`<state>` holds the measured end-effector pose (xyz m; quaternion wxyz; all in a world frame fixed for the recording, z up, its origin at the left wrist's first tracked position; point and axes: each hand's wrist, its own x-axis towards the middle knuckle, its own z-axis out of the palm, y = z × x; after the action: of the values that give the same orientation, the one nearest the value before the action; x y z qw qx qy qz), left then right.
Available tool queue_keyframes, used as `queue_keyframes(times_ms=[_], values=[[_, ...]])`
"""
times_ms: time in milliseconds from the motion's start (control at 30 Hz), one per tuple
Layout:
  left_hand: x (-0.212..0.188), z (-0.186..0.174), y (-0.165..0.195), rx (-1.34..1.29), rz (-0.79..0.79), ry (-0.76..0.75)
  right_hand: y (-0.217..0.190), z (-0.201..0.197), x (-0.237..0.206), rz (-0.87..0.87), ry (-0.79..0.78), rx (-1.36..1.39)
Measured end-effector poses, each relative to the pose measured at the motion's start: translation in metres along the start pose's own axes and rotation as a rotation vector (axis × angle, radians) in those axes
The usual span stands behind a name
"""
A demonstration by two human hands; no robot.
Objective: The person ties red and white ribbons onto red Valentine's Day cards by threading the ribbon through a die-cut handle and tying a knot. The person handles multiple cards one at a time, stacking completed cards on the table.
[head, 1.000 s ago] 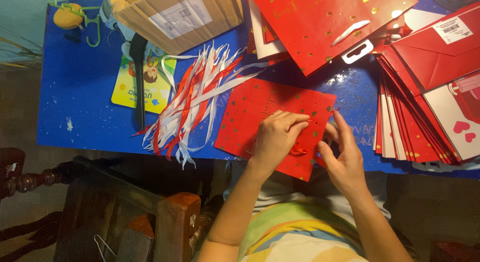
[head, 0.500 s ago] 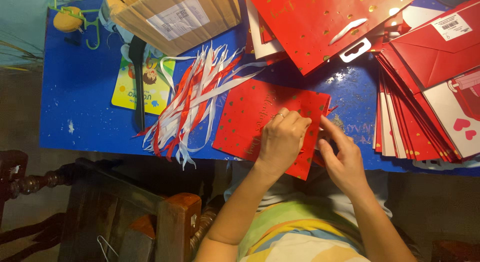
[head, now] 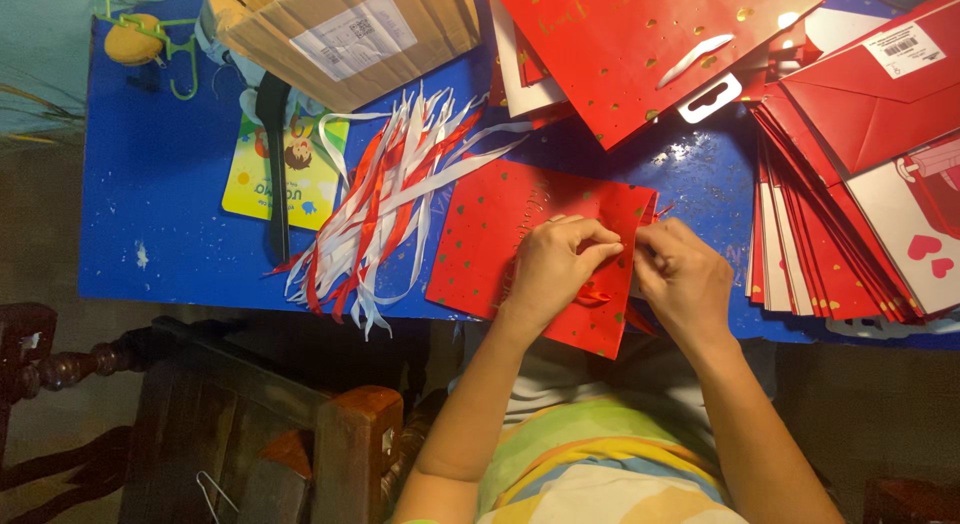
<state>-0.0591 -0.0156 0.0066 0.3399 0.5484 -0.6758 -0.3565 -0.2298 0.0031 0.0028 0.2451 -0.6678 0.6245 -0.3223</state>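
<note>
Both hands have shifted up the red bag (head: pixel 500 244): left hand (head: pixel 555 269) and right hand (head: pixel 685 279) pinch its right edge, fingertips together. One ribbon heap (head: pixel 380 204) lies left of them, one box (head: pixel 350 29) beyond, on the blue table (head: pixel 160 204).

Blue table (head: pixel 150 214) under red bags (head: pixel 500 234), ribbons (head: pixel 385 204)

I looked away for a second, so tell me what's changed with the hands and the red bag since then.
Both hands have slid up the flat red paper bag toward its far right edge. The left hand and right hand now pinch that edge together, fingertips meeting. The bag, the ribbon pile and the stack of red bags stayed put.
</note>
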Motion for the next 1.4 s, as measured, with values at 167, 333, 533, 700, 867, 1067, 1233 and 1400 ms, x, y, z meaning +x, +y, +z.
queue_keyframes(times_ms=[167,333,533,700,867,1067,1233,1400], values=[[-0.002,-0.027,-0.016,-0.228,-0.045,-0.156,0.002,-0.003,0.001,-0.034,0.026,-0.002],[-0.021,-0.071,-0.036,-0.879,-0.287,-0.242,-0.001,-0.002,0.002,-0.021,0.03,0.017],[-0.034,-0.056,-0.051,-1.512,-0.281,-0.221,-0.002,-0.003,0.001,-0.021,0.02,0.035],[-0.033,-0.028,-0.063,-1.728,-0.31,-0.01,-0.001,-0.004,-0.001,-0.002,0.02,0.063],[-0.04,-0.024,-0.073,-1.82,-0.301,-0.008,0.0,-0.004,-0.003,-0.015,0.024,0.083],[-0.041,-0.029,-0.079,-1.776,-0.364,-0.138,0.015,-0.009,-0.001,0.021,0.035,0.211],[-0.04,-0.035,-0.073,-1.63,-0.356,-0.247,0.037,-0.009,0.002,0.123,0.02,0.532],[-0.036,-0.04,-0.062,-1.622,-0.431,-0.282,0.061,-0.013,0.003,0.306,0.012,0.834]])
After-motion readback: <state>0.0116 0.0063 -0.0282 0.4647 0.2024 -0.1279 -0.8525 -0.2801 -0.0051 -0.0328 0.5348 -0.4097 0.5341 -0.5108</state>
